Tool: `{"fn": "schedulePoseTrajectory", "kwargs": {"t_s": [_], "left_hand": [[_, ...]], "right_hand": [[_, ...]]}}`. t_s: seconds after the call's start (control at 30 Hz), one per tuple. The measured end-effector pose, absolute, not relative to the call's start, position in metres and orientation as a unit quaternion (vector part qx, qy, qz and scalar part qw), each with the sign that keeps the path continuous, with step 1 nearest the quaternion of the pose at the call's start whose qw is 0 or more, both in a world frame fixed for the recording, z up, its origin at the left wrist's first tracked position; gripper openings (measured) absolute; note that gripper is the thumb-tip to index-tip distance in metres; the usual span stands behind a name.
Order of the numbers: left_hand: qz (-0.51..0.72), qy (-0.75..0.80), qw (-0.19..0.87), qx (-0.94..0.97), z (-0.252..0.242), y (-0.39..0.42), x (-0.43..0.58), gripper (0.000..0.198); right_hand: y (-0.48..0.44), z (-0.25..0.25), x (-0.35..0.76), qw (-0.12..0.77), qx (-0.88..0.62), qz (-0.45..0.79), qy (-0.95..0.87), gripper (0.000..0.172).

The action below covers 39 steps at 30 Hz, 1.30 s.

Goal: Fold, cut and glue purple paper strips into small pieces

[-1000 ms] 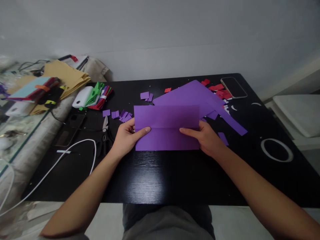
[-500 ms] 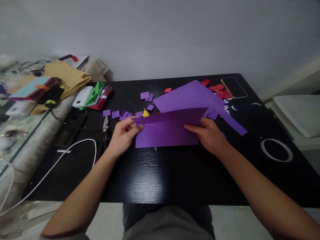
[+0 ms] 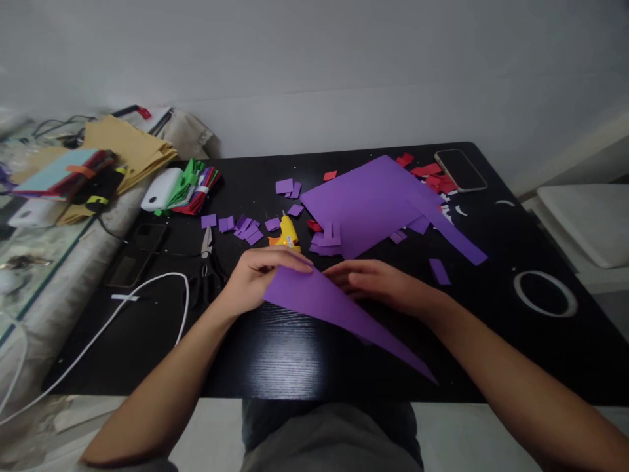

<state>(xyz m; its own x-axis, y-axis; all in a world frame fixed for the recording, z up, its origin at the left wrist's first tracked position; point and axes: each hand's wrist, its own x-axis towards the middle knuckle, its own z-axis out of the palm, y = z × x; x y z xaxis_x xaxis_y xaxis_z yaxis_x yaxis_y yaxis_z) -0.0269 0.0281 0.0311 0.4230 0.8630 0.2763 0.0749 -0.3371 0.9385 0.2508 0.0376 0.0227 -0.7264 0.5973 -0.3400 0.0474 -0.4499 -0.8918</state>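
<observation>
My left hand [image 3: 253,278] grips a purple paper sheet [image 3: 329,305] by its upper left part, with the fingers along the top edge and the thumb hidden. Tilted over the black table, the sheet runs to a point at lower right. My right hand [image 3: 378,283] is at the sheet's upper right edge, thumb and fingers apart. Its fingertips are partly behind the paper; whether they touch it I cannot tell. A yellow glue gun [image 3: 287,235] lies just beyond my left hand, beside small purple paper pieces [image 3: 327,244].
A large purple sheet [image 3: 363,196] and a purple strip [image 3: 457,236] lie at the back right, near red scraps [image 3: 432,174] and a phone [image 3: 460,170]. Pliers [image 3: 207,242], black scissors [image 3: 199,288] and a white cable [image 3: 147,285] are at left. A white tape ring [image 3: 545,294] lies right.
The sheet has turned from level to slanting, its right end dropping towards me. My right hand has let go of its right side and moved inward. The glue gun shows more fully.
</observation>
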Motion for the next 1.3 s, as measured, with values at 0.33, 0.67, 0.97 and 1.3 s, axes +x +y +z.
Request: {"fn": "schedulePoseTrajectory", "kwargs": {"t_s": [0.33, 0.67, 0.97, 1.3], "left_hand": [[0.407, 0.426, 0.514, 0.623, 0.027, 0.022, -0.023, 0.026], [0.326, 0.494, 0.457, 0.664, 0.023, 0.019, -0.009, 0.025], [0.278, 0.484, 0.495, 0.666, 0.024, 0.017, -0.006, 0.024], [0.366, 0.537, 0.419, 0.634, 0.039, 0.047, -0.061, 0.018]], "right_hand": [[0.023, 0.022, 0.234, 0.219, -0.392, 0.687, -0.571, 0.027], [0.015, 0.021, 0.228, 0.222, -0.426, 0.558, -0.677, 0.025], [0.013, 0.023, 0.228, 0.215, -0.41, 0.568, -0.681, 0.032], [0.04, 0.022, 0.247, 0.234, -0.429, 0.576, -0.655, 0.035]]}}
